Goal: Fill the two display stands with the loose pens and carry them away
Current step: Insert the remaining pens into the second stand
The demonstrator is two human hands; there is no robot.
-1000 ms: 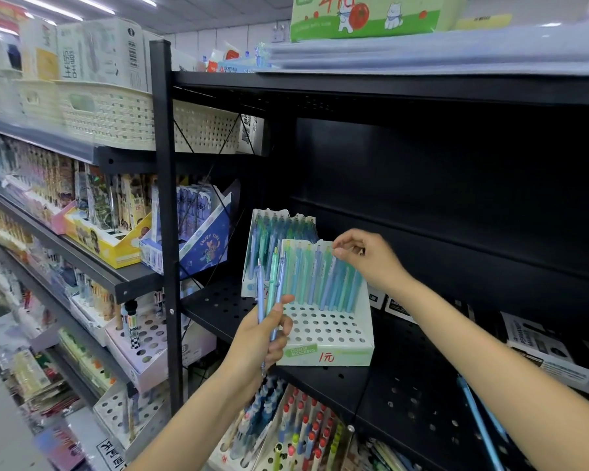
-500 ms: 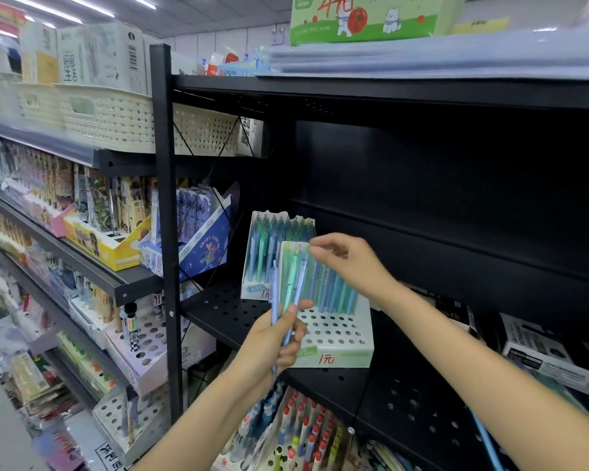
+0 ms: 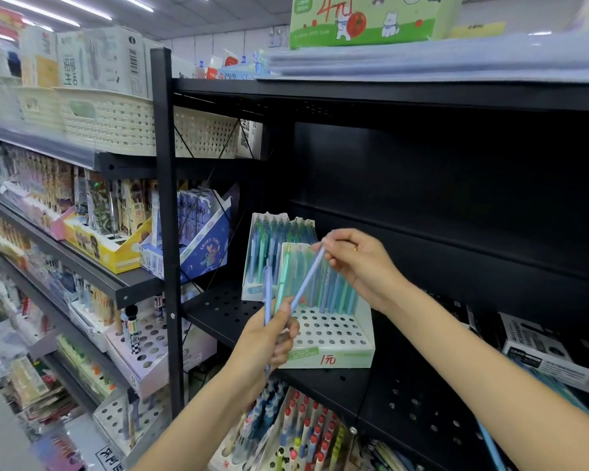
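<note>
Two white display stands sit on the black perforated shelf (image 3: 225,311). The near stand (image 3: 330,334) has a back row of blue and green pens and many empty holes in front. The far stand (image 3: 279,246) behind it is packed with pens. My left hand (image 3: 269,338) grips a small bunch of loose pens (image 3: 269,294) in front of the near stand. My right hand (image 3: 357,263) pinches the top of one light-blue pen (image 3: 306,277), which slants down to the bunch in my left hand.
A black upright post (image 3: 165,232) stands left of the stands. Other pen displays fill the shelf below (image 3: 296,433) and the shelves at left (image 3: 116,246). Boxes (image 3: 551,355) lie on the shelf at right. Cream baskets (image 3: 116,124) sit above.
My right hand left the row of pens in the near stand, moved left and took hold of the top of one light-blue pen from the bunch. My left hand rose slightly.
</note>
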